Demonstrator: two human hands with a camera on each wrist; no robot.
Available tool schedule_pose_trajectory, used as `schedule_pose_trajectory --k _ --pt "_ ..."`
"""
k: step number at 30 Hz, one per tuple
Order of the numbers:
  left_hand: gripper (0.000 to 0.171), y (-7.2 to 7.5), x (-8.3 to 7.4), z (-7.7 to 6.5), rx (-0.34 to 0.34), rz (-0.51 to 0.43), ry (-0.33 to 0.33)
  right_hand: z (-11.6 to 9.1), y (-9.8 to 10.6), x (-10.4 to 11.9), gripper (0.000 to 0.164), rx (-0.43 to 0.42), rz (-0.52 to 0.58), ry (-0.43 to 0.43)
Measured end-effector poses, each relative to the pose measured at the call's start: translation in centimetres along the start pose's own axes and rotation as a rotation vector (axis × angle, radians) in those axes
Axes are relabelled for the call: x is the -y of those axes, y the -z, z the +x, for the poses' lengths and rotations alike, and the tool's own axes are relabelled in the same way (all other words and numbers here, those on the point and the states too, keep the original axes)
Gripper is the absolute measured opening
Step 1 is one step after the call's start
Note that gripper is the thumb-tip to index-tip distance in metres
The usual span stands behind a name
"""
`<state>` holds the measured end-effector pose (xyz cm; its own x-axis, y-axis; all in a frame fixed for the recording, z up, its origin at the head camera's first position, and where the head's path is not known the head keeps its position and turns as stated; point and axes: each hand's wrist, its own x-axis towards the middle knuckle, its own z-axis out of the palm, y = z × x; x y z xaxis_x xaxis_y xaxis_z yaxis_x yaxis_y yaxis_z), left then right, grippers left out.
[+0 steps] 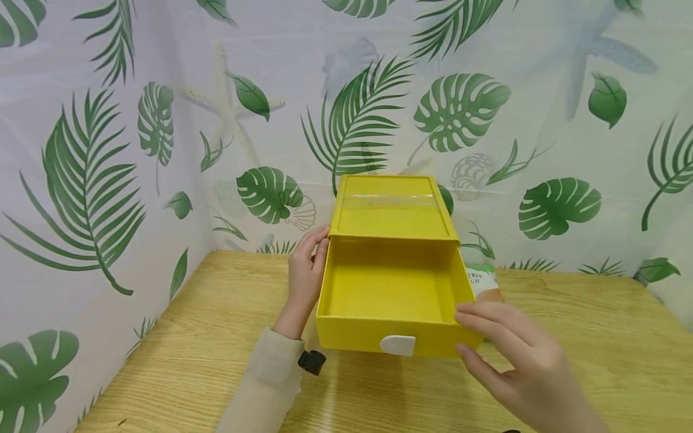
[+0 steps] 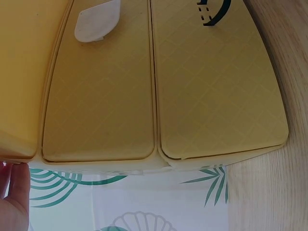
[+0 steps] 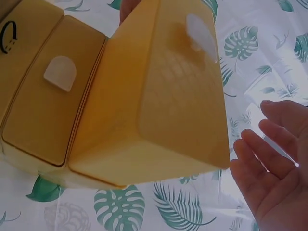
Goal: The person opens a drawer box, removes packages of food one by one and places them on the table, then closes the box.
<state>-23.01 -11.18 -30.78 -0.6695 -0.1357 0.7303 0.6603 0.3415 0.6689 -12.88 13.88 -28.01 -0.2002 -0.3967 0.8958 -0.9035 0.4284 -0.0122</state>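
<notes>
A yellow drawer cabinet [image 1: 392, 207] stands on the table, its top drawer [image 1: 390, 282] pulled far out with nothing inside. The drawer front [image 3: 185, 91] carries a white tab handle [image 1: 397, 345]. My left hand [image 1: 307, 270] rests against the cabinet's left side; in the left wrist view its fingers [image 2: 19, 185] touch the edge. At the drawer's front right corner is my right hand [image 1: 520, 355], fingers extended. In the right wrist view, the right hand [image 3: 272, 168] has its fingertips beside that corner; whether they touch cannot be told.
Below are two shut drawers, one with a white tab [image 3: 60, 73], the lower one with a black loop [image 3: 8, 37]. A white and green packet [image 1: 484, 282] sits behind the cabinet's right side. Leaf-patterned cloth [image 1: 260, 126] lines the back of the wooden table [image 1: 216, 313].
</notes>
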Motion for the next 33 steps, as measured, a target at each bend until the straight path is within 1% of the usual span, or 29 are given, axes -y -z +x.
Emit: schedule_pose_trajectory --k 5,11,17,25,33 --pt "0.021 -0.1 0.1 0.0 0.001 0.000 -0.004 0.4 -0.7 0.7 0.035 -0.018 0.034 0.052" --pt "0.021 -0.2 0.2 0.0 0.002 -0.001 -0.001 0.9 -1.9 1.4 0.029 -0.010 0.108 0.104" --pt "0.022 -0.2 0.1 -0.1 0.001 0.001 0.013 1.0 -3.0 1.8 0.026 0.015 0.159 0.128" --pt "0.022 -0.1 0.0 0.0 -0.004 -0.006 0.018 0.7 -3.5 2.1 0.027 0.088 0.157 0.108" --pt "0.022 -0.1 -0.1 -0.1 -0.003 -0.014 0.028 0.1 -3.9 2.0 0.031 0.195 0.135 0.040"
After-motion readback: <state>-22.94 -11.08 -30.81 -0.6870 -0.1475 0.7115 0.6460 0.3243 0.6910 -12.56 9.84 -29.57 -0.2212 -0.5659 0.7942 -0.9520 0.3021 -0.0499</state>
